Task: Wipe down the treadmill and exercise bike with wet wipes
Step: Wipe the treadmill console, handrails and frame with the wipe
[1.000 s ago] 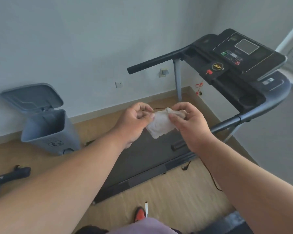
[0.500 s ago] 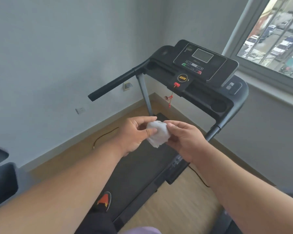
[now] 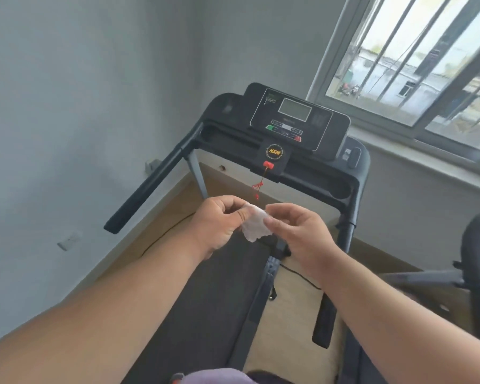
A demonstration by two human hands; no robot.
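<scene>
I pinch a crumpled, soft white wipe (image 3: 257,226) between my left hand (image 3: 221,223) and right hand (image 3: 298,231), fingers curled on its edges, above the treadmill (image 3: 302,151) belt, below its glossy black console and red cord.

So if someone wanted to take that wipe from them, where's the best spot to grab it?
Probably the loose lower corner of the wipe, pinched from below. Both the left hand and right hand pinch its bunched upper edge, so only the hanging part underneath is free.
</scene>
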